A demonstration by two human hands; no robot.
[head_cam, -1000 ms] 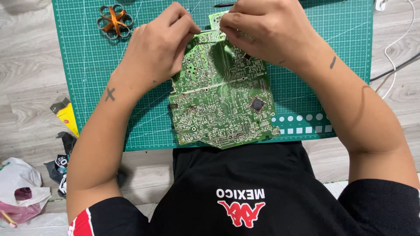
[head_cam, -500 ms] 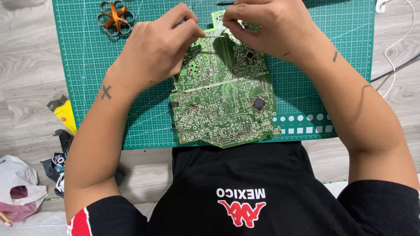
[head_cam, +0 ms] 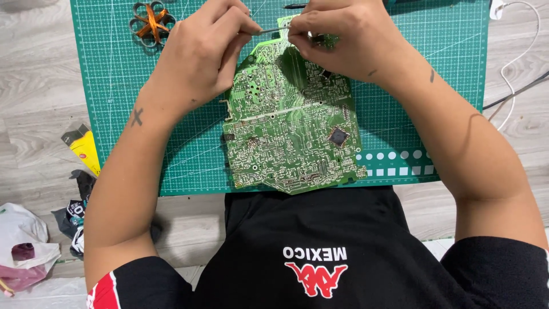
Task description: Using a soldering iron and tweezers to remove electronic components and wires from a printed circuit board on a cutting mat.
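Note:
A large green circuit board [head_cam: 291, 131] lies solder side up on a green cutting mat [head_cam: 137, 103], its near edge at my body. My left hand [head_cam: 200, 57] rests on the board's far left corner, thumb and forefinger pinching the end of a thin metal tool [head_cam: 269, 30]. My right hand [head_cam: 343, 43] sits over the far right part of the board, fingers curled and meeting the same thin tool at the board's far edge. What lies under the right fingers is hidden.
A copper-wound coil part [head_cam: 150, 22] sits at the mat's far left. A yellow and grey object [head_cam: 83, 146] and dark scraps [head_cam: 74, 209] lie left of the mat, a plastic bag [head_cam: 26, 252] nearer. A white cable [head_cam: 514, 63] runs at the right.
Both hands have stayed at the board's far edge with small finger shifts. The board has barely moved.

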